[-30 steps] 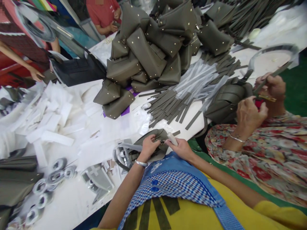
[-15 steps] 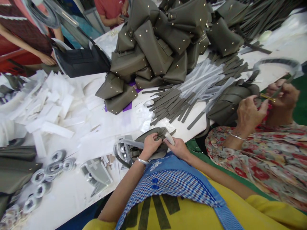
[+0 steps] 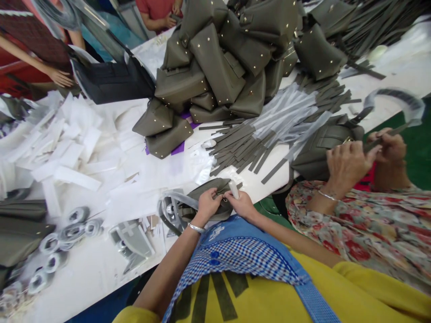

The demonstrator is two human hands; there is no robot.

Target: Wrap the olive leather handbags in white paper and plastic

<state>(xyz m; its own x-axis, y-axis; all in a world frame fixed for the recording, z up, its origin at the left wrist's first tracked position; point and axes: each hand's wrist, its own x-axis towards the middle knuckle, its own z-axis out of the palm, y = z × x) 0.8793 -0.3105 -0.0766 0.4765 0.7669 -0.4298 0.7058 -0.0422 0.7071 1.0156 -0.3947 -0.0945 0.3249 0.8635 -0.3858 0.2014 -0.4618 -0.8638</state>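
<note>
An olive-grey handbag (image 3: 219, 184) lies at the table's front edge, against my blue apron. My left hand (image 3: 208, 205) is closed on its top, thumb and fingers pinching near a small metal ring. Opposite it, my right hand (image 3: 241, 204) pinches at the same spot, with a white roll-like piece (image 3: 233, 189) sticking up from between its fingers. The fingertips of both hands nearly meet. A plastic-wrapped strap (image 3: 182, 198) loops out to the left of the bag. Exactly what the right fingertips grip is too small to tell.
Olive handbags (image 3: 215, 67) are heaped at the back. Wrapped straps (image 3: 256, 134) lie fanned in front of them. White paper strips (image 3: 67, 143) and plastic-wrapped rolls (image 3: 50, 242) cover the left. At right, a co-worker's hands (image 3: 350, 161) handle another bag's strap.
My hands have drawn closer together, and the white piece in my right hand now points more upright. The co-worker's hands have shifted slightly left and down.
</note>
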